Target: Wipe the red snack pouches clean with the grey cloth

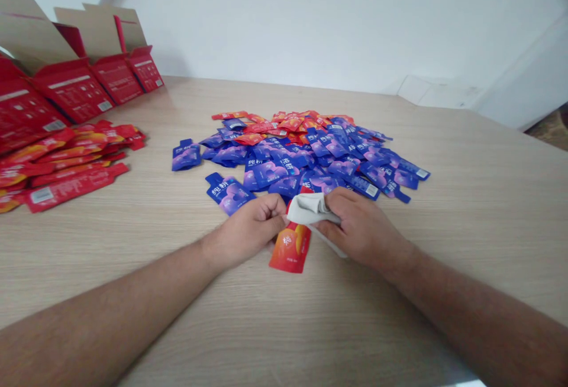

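Between my hands, above the table, hangs a red-orange sachet (291, 249) with its narrow neck upward. My left hand (261, 224) is closed, pinching the sachet at its left edge. A folded white cloth (306, 207) is gripped in my right hand (361, 227) and lies across the upper part of the sachet, hiding some of it. Just beyond my hands spreads a pile of blue-purple sachets (273, 168), with more red-orange sachets (293, 123) at its far side. One blue sachet (229, 193) lies right behind my left hand.
On the left, a heap of red-orange sachets (71, 156) lies in front of several open red cardboard boxes (75, 91) with raised flaps. A lone blue sachet (186, 155) sits left of the pile. The wooden table (177, 328) meets a white wall (302, 26) behind.
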`<state>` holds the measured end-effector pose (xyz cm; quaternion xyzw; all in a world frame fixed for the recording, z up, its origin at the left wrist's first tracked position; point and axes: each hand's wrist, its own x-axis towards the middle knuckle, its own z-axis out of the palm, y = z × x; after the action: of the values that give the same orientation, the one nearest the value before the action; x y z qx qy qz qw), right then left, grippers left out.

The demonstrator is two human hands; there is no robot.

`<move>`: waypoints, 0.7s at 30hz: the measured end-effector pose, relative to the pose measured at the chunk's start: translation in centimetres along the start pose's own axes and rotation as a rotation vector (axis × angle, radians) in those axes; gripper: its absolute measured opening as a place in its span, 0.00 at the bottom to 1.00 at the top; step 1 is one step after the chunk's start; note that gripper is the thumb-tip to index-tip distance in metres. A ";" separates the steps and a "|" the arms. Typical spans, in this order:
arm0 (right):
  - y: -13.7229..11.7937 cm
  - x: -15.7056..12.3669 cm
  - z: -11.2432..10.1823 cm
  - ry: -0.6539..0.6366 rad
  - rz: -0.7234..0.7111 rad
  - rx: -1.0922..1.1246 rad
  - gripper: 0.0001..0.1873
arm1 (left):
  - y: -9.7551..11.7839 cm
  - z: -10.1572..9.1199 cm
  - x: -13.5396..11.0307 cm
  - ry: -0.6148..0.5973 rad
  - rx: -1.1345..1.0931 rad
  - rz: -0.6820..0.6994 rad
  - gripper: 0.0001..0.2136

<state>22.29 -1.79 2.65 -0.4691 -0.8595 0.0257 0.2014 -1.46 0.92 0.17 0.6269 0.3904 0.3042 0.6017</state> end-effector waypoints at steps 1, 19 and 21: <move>-0.2 -0.1 0.0 -0.023 -0.029 0.013 0.06 | 0.0 0.0 0.0 0.005 -0.003 0.002 0.11; -1.9 -0.7 -0.1 -0.205 -0.265 0.082 0.02 | 0.2 0.0 -0.1 -0.014 0.033 0.015 0.09; -1.4 -0.5 -0.2 -0.135 -0.158 0.042 0.04 | 0.2 0.0 0.0 -0.009 0.035 0.008 0.10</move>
<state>21.48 -3.02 3.03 -0.3927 -0.9047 0.0593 0.1545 -1.49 0.94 0.33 0.6404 0.3903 0.2969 0.5911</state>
